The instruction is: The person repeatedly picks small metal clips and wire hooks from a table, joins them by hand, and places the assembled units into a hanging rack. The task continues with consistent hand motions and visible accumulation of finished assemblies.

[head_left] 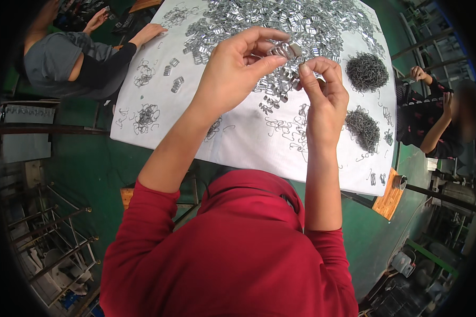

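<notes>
Above the white-covered table (pixel 254 142), my left hand (pixel 232 68) grips a shiny slotted metal clip (pixel 283 51) between thumb and fingers. My right hand (pixel 323 92) is closed in a pinch close beside the clip. What sits between its fingertips is too small to make out; it may be touching the clip. Under and beyond both hands spreads a large heap of similar metal clips (pixel 259 18). Bent wire hooks (pixel 288 127) lie loose on the cloth near my right wrist.
Dense piles of dark wire hooks (pixel 367 72) stand at the right, with smaller scatters of hooks (pixel 147 118) at the left. Co-workers sit on either side: one person's hand (pixel 149 34) reaches onto the table at left, another person (pixel 431 113) handles parts at right.
</notes>
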`<state>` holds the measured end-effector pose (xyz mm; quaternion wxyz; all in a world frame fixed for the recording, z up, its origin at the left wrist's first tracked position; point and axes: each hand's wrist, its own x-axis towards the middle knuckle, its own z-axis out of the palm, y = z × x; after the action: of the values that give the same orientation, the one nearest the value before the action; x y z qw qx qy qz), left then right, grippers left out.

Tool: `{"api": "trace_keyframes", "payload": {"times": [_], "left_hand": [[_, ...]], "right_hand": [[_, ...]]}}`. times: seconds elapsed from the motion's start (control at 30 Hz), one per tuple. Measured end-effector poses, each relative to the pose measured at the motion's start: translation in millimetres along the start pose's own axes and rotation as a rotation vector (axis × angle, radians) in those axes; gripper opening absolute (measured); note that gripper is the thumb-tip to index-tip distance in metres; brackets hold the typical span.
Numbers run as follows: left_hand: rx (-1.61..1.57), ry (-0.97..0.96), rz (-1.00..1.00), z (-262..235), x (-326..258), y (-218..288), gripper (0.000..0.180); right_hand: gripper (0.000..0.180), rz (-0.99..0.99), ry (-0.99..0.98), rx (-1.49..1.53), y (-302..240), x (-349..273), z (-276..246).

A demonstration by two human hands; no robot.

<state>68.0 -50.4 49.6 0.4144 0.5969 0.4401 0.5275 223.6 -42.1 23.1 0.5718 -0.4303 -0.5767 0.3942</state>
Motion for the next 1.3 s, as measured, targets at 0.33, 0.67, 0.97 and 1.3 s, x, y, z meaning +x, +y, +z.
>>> {"api": "trace_keyframes", "payload": {"times": [0.33,0.67,0.97,1.3], "left_hand": [[0.005,-0.006,0.157,-7.3,2.6,2.0,0.023],[-0.182,-0.044,0.04,-26.0,-7.1,6.0,0.017],[-0.089,0.076,0.149,-48.0,-17.4,11.7,0.017],[-0.119,0.13,0.088,-53.9,-23.7,17.7,0.018]], "right_hand": [[0.011,0.078,-0.076,0.127,-5.1,-3.8,6.9],[0.017,0.305,-0.295,-0.139,94.2,-0.4,-24.0],[0.015,0.142,-0.657,-1.167,204.0,-59.1,-7.4],[0.008,0.979,-0.543,-0.065,216.2,-46.1,-60.9]]}}
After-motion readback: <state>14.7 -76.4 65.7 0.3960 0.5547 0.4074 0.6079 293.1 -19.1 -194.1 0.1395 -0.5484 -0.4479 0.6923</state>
